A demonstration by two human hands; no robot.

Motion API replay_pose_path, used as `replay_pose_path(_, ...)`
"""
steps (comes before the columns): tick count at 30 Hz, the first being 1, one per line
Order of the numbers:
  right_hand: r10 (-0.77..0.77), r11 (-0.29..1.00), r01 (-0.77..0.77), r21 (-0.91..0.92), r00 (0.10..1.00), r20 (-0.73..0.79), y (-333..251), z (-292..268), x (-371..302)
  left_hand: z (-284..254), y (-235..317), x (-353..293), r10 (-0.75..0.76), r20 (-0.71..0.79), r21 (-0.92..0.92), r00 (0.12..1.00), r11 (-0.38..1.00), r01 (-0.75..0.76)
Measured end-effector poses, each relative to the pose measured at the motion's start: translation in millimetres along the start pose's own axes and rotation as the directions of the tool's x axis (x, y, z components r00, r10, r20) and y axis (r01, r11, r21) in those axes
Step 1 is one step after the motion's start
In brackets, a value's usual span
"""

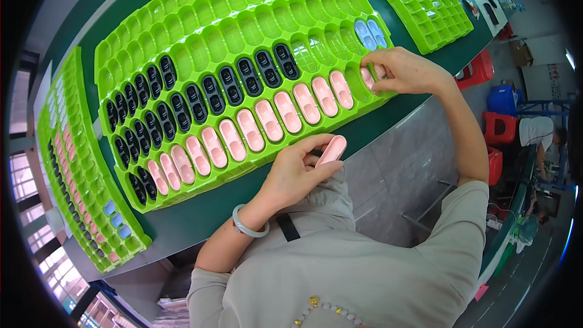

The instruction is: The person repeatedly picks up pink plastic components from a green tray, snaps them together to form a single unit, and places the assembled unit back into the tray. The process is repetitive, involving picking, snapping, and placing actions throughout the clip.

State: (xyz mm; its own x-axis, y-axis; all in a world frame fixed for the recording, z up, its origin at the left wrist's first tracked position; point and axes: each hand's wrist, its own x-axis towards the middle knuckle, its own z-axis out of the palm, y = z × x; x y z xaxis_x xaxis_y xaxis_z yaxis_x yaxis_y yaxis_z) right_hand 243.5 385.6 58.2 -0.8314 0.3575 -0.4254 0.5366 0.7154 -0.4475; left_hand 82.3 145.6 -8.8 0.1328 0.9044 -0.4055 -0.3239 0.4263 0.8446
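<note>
Between the thumb and fingers of my left hand (294,173) is an oblong pink plastic shell (333,149), held tilted just off the tray's near edge. My right hand (410,71) reaches over the right end of the large green tray (206,48), its thumb and fingers closed around another pink shell (368,79) at the end of the front row. An empty pocket (358,81) lies just left of those fingers. More pink shells (286,111) with rounded recesses fill most of the front row. Black shells (231,85) stand in rows behind them. Light blue shells (370,34) sit at the right end.
A second green tray (419,0) lies at the back right; another (130,240) on the left holds pink, black and blue pieces. All rest on a dark green tabletop (176,222). Red stools (495,130) and a bent-over person (537,133) are on the right.
</note>
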Motion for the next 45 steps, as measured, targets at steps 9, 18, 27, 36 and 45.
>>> replay_pose_path(9,-0.128,0.991,0.133,-0.008,0.942,-0.31,7.9,16.1,-9.1,5.5,0.9,9.0,0.045,0.001,0.013,0.999,0.999,-0.045)
replay_pose_path(18,0.016,0.992,0.027,0.12,0.941,-0.338,0.8,42.7,-19.8,3.6,-4.4,0.4,0.097,0.004,-0.079,0.995,0.992,-0.096)
replay_pose_path(27,-0.582,0.813,0.44,-0.381,0.608,-0.54,-105.6,95.3,-46.7,1.7,4.3,-27.2,0.492,-0.095,0.427,0.865,0.805,-0.411)
replay_pose_path(36,-0.61,0.793,0.483,-0.373,0.636,-0.472,-110.5,112.5,-46.8,-7.5,-5.5,-45.5,0.204,-0.065,-0.199,0.977,0.957,-0.213)
replay_pose_path(45,-0.725,0.687,0.471,-0.553,0.488,-0.486,-112.5,122.6,-49.5,-21.6,7.9,-57.5,0.117,0.055,-0.252,0.992,0.962,-0.1)
